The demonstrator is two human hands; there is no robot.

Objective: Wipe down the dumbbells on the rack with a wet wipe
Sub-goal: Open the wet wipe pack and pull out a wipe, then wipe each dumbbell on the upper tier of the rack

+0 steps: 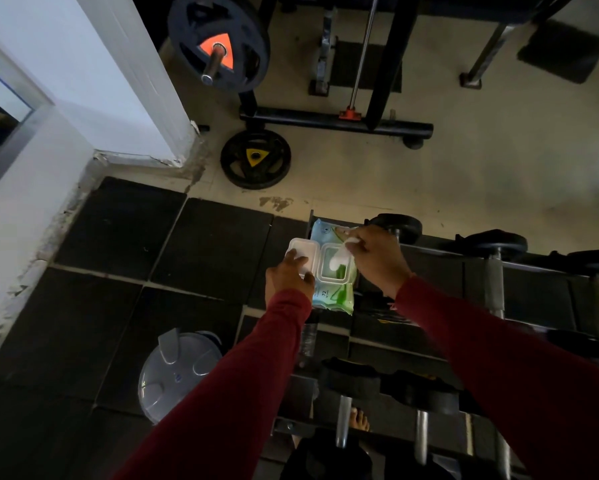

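Note:
A green and blue wet wipe pack [334,292] lies on the left end of the dark dumbbell rack [440,268], its white flip lid [303,254] swung open to the left. My left hand [289,277] presses on the open lid and the pack's left edge. My right hand [377,252] pinches a white wet wipe [339,256] that trails up out of the pack's opening. Black dumbbells [495,268] with metal handles rest on the rack to the right and on the lower tier [421,403].
A grey lidded bin [177,370] stands on the black floor mats at lower left. A weight plate [255,158] lies on the floor beyond, beside a barbell stand [336,121] with a mounted plate [218,41]. A white wall [49,140] runs along the left. A bare foot [358,420] shows under the rack.

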